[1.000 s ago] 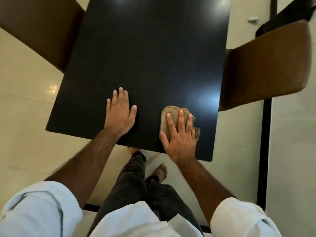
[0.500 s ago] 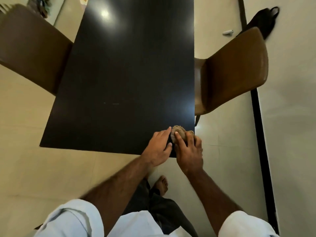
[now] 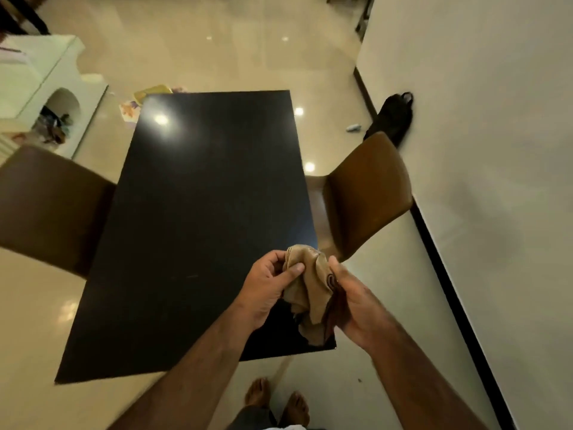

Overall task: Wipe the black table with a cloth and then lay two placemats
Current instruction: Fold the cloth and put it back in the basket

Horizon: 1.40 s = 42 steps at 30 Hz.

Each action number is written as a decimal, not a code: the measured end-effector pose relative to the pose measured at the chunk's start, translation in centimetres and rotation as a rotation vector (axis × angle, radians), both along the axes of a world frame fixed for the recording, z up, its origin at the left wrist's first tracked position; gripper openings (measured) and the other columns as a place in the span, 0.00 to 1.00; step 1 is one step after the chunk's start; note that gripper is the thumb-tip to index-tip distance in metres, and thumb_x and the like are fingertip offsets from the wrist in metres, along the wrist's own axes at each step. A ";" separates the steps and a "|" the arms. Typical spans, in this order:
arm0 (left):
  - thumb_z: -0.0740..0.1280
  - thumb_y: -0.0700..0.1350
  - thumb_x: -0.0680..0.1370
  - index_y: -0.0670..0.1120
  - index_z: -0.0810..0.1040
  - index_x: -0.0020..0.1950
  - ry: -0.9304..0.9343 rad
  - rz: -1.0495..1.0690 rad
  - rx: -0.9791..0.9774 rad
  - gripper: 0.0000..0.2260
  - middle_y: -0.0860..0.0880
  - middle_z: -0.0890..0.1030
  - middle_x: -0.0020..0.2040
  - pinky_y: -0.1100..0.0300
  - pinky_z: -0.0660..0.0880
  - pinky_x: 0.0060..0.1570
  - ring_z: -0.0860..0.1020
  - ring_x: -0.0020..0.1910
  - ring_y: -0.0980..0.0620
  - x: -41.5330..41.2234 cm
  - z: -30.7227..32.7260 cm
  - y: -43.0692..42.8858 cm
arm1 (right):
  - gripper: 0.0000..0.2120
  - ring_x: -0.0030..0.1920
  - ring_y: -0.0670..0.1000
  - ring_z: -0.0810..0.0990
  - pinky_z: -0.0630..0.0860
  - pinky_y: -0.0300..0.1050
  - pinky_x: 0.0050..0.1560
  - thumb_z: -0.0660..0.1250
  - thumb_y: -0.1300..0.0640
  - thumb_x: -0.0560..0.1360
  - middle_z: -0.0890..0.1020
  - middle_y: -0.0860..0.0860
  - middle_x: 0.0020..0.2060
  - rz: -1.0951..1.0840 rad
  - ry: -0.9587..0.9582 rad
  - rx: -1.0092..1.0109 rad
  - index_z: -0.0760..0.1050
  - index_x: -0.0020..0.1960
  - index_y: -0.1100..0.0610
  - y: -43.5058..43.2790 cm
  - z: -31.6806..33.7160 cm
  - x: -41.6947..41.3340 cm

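The black table [image 3: 198, 212] stretches away from me, its top bare and glossy. A crumpled tan cloth [image 3: 310, 290] hangs in the air above the table's near right corner, held between both hands. My left hand [image 3: 269, 283] pinches the cloth's upper left part with thumb and curled fingers. My right hand [image 3: 350, 299] grips its right side, fingers curled round the fabric. Colourful flat mats [image 3: 136, 103] lie on the floor beyond the table's far left corner.
A brown chair [image 3: 49, 206] stands at the table's left side and another brown chair [image 3: 369, 193] at its right. A black bag [image 3: 393, 119] lies by the white wall on the right. A white cabinet [image 3: 40, 88] stands far left. My bare feet [image 3: 279, 401] are on the tiled floor.
The cloth was pressed on the table's near right corner under my hands; now both hands have lifted it off the top and hold it bunched in the air. My view has pulled back.
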State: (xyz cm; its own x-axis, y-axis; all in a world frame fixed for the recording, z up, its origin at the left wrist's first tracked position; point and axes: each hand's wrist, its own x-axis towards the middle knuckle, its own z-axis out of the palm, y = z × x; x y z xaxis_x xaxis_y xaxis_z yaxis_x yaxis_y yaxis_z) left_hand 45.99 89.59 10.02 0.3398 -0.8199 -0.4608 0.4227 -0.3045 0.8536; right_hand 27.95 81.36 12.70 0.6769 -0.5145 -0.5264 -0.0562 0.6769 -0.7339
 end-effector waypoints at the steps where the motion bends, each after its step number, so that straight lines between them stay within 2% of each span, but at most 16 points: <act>1: 0.77 0.43 0.82 0.45 0.83 0.67 -0.039 -0.037 -0.002 0.14 0.44 0.89 0.61 0.45 0.85 0.64 0.86 0.65 0.39 -0.1 1.3 -0.7 | 0.24 0.72 0.60 0.82 0.78 0.63 0.75 0.62 0.41 0.89 0.83 0.58 0.71 0.035 0.007 -0.061 0.75 0.79 0.52 -0.3 1.5 -1.1; 3: 0.76 0.44 0.82 0.49 0.83 0.67 -0.093 -0.115 -0.021 0.13 0.47 0.88 0.61 0.41 0.84 0.65 0.86 0.64 0.45 -0.7 3.7 -2.5 | 0.21 0.69 0.56 0.84 0.83 0.57 0.69 0.70 0.48 0.86 0.85 0.53 0.67 0.078 0.082 -0.256 0.75 0.77 0.51 -1.1 4.1 -3.3; 5: 0.76 0.44 0.82 0.50 0.82 0.68 -0.105 -0.162 -0.073 0.15 0.48 0.88 0.63 0.39 0.84 0.66 0.86 0.64 0.47 -1.9 5.7 -4.5 | 0.19 0.63 0.51 0.88 0.87 0.49 0.60 0.76 0.54 0.82 0.88 0.48 0.60 0.015 0.250 -0.478 0.78 0.71 0.49 -2.3 5.9 -5.2; 7: 0.76 0.43 0.82 0.50 0.79 0.72 -0.092 -0.189 -0.144 0.19 0.48 0.87 0.64 0.40 0.85 0.65 0.86 0.64 0.48 -3.8 7.2 -6.9 | 0.15 0.58 0.50 0.89 0.89 0.52 0.56 0.78 0.53 0.81 0.90 0.47 0.55 -0.141 0.402 -0.650 0.82 0.67 0.49 -4.2 6.8 -7.8; 11: 0.76 0.42 0.81 0.54 0.77 0.78 -0.047 -0.362 -0.246 0.25 0.48 0.83 0.70 0.45 0.86 0.61 0.84 0.68 0.47 -7.6 8.7 -12.4 | 0.14 0.58 0.55 0.90 0.89 0.56 0.51 0.78 0.59 0.80 0.90 0.53 0.56 -0.329 0.321 -0.663 0.84 0.65 0.55 -8.4 8.6 -13.4; 14: 0.76 0.41 0.81 0.45 0.81 0.74 -0.124 -0.467 -0.303 0.20 0.46 0.85 0.66 0.47 0.86 0.62 0.84 0.68 0.44 -11.2 8.7 -17.4 | 0.14 0.57 0.57 0.90 0.88 0.61 0.54 0.78 0.55 0.79 0.90 0.55 0.55 -0.409 0.285 -0.674 0.85 0.64 0.56 -12.5 9.8 -17.8; 17: 0.77 0.42 0.79 0.42 0.81 0.69 -0.150 -0.471 -0.325 0.18 0.48 0.87 0.60 0.52 0.86 0.57 0.85 0.64 0.44 -16.0 8.7 -23.3 | 0.14 0.57 0.56 0.90 0.88 0.60 0.53 0.77 0.53 0.81 0.90 0.54 0.55 -0.401 0.313 -0.717 0.85 0.64 0.54 -18.0 10.5 -22.5; 21: 0.78 0.44 0.77 0.40 0.80 0.69 -0.145 -0.420 -0.283 0.22 0.44 0.86 0.59 0.51 0.87 0.56 0.84 0.65 0.38 -21.4 8.3 -30.5 | 0.11 0.56 0.55 0.90 0.89 0.62 0.43 0.75 0.54 0.83 0.88 0.49 0.56 -0.327 0.394 -0.721 0.84 0.66 0.52 -25.7 11.2 -27.1; 24: 0.81 0.46 0.74 0.47 0.80 0.72 -0.173 -0.390 -0.293 0.26 0.46 0.85 0.62 0.48 0.87 0.59 0.85 0.66 0.42 -24.1 8.3 -35.1 | 0.12 0.58 0.50 0.88 0.90 0.58 0.51 0.75 0.53 0.83 0.87 0.47 0.56 -0.247 0.447 -0.864 0.83 0.66 0.51 -31.9 11.1 -29.0; 28: 0.82 0.51 0.75 0.52 0.82 0.72 -0.391 -0.445 -0.305 0.26 0.51 0.85 0.65 0.46 0.85 0.64 0.83 0.67 0.49 -25.0 8.4 -41.6 | 0.14 0.58 0.45 0.85 0.88 0.51 0.57 0.76 0.52 0.82 0.85 0.43 0.57 -0.072 0.519 -1.000 0.82 0.67 0.49 -40.4 11.3 -29.6; 32: 0.80 0.52 0.76 0.51 0.84 0.65 -0.498 -0.408 -0.271 0.19 0.53 0.85 0.59 0.47 0.85 0.63 0.83 0.63 0.50 -23.5 8.4 -49.2 | 0.17 0.59 0.45 0.85 0.88 0.52 0.60 0.77 0.52 0.81 0.85 0.43 0.57 0.063 0.507 -1.055 0.81 0.68 0.48 -49.3 10.9 -27.3; 34: 0.79 0.48 0.79 0.51 0.84 0.64 -0.506 -0.356 -0.285 0.14 0.54 0.85 0.57 0.54 0.86 0.57 0.83 0.61 0.54 -22.6 8.3 -53.2 | 0.19 0.59 0.46 0.86 0.88 0.52 0.59 0.79 0.52 0.79 0.85 0.45 0.58 0.069 0.475 -1.042 0.81 0.69 0.48 -53.9 10.5 -25.9; 37: 0.77 0.43 0.81 0.49 0.84 0.62 -0.479 -0.218 -0.304 0.10 0.53 0.87 0.54 0.64 0.83 0.46 0.85 0.56 0.55 -20.0 8.4 -60.2 | 0.22 0.55 0.49 0.89 0.88 0.46 0.47 0.83 0.53 0.75 0.87 0.48 0.55 0.096 0.418 -0.940 0.81 0.66 0.50 -62.3 10.4 -22.8; 38: 0.77 0.43 0.81 0.47 0.83 0.62 -0.442 -0.167 -0.290 0.10 0.52 0.88 0.54 0.63 0.83 0.44 0.85 0.55 0.52 -18.8 8.5 -62.6 | 0.21 0.53 0.51 0.89 0.87 0.44 0.44 0.84 0.54 0.75 0.88 0.49 0.53 0.122 0.407 -0.917 0.81 0.64 0.51 -65.1 10.7 -21.6; 40: 0.77 0.43 0.82 0.46 0.83 0.63 -0.370 -0.090 -0.246 0.11 0.47 0.89 0.55 0.60 0.84 0.45 0.86 0.57 0.46 -16.3 8.6 -66.7 | 0.17 0.51 0.52 0.90 0.87 0.44 0.45 0.84 0.57 0.74 0.88 0.51 0.50 0.161 0.379 -0.900 0.83 0.60 0.54 -70.2 11.2 -19.1; 42: 0.78 0.43 0.81 0.48 0.82 0.66 -0.365 -0.058 -0.239 0.14 0.48 0.90 0.57 0.54 0.86 0.52 0.86 0.61 0.45 -13.1 8.4 -71.1 | 0.16 0.52 0.50 0.89 0.88 0.47 0.48 0.83 0.58 0.75 0.88 0.50 0.50 0.201 0.358 -0.937 0.83 0.60 0.53 -75.4 11.5 -15.7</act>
State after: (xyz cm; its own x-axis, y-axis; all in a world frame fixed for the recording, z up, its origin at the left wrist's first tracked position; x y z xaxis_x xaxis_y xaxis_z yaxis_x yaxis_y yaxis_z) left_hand 32.86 18.47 18.42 0.3953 -0.9114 -0.1142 0.0680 -0.0950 0.9932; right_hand 12.25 5.94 24.20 0.6778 -0.7178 -0.1594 -0.4257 -0.2064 -0.8810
